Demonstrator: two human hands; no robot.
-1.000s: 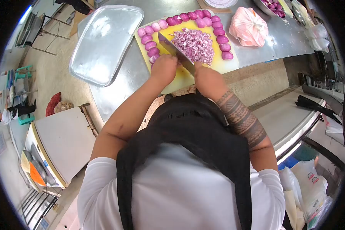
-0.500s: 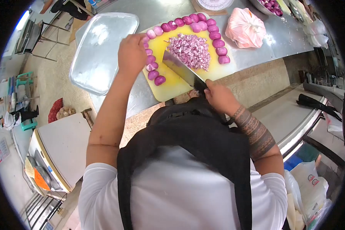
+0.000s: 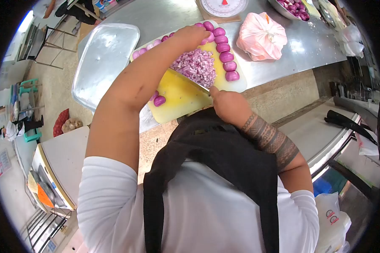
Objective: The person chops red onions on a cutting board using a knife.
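My right hand [image 3: 231,105] is closed round the handle of a kitchen knife [image 3: 192,80], its blade lying low along the near side of a heap of chopped red onion [image 3: 195,67]. The heap sits on a yellow-and-white cutting board [image 3: 177,99]. At the board's far edge, my left hand [image 3: 195,37] has its fingers curled down onto a red onion half [image 3: 209,37]; the fingertips are partly hidden. Peeled onion halves [image 3: 226,57] line the board's edges, and my left forearm covers part of the left row.
Left of the board lies a clear plastic tray or lid [image 3: 107,55] on the metal table [image 3: 308,46]. A tied pink plastic bag [image 3: 261,37], a dial scale [image 3: 223,6] and a metal bowl [image 3: 285,13] of onions stand to the right and behind. Another person [image 3: 14,128] is far left.
My left hand has moved from the left onion row rightward to the far edge's halves. The knife has shifted slightly left, its blade now turned more edge-on beside the chopped heap.
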